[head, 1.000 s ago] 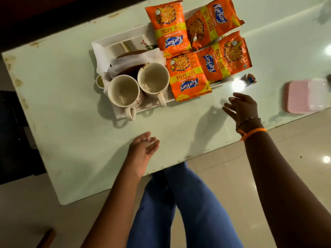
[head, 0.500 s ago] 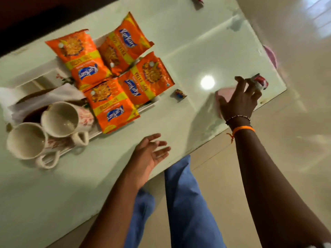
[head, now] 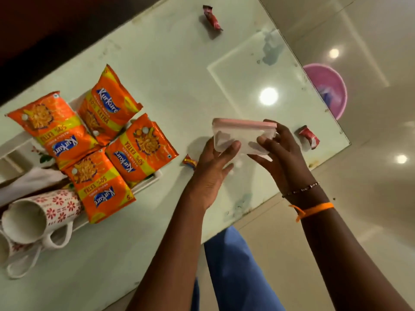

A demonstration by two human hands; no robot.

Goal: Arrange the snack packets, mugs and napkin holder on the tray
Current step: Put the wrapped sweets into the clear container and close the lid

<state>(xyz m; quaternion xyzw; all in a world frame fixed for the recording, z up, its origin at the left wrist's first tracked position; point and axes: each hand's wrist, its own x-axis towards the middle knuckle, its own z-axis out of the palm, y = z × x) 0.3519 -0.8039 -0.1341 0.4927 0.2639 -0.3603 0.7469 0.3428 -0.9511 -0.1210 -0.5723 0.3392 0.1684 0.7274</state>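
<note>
Both hands hold a small clear plastic box with a pink lid (head: 240, 135) above the pale green table. My left hand (head: 211, 171) grips its left end and my right hand (head: 285, 158) its right end. The white tray (head: 146, 182) lies to the left. Several orange snack packets (head: 141, 147) cover its right half. Two white floral mugs (head: 40, 216) stand at its near left corner, one cut off by the frame edge. White napkins (head: 29, 182) show behind them; the holder itself is mostly hidden.
A small candy (head: 189, 161) lies by the tray's right end. Red wrappers lie at the far edge (head: 212, 17) and near the table's right corner (head: 310, 136). A pink basin (head: 327, 88) sits on the tiled floor beyond the right edge. My legs are under the near edge.
My right hand reached to the table's right corner, took the pink-lidded box and lifted it toward the middle. My left hand rose from the near edge and took hold of the box's other end.
</note>
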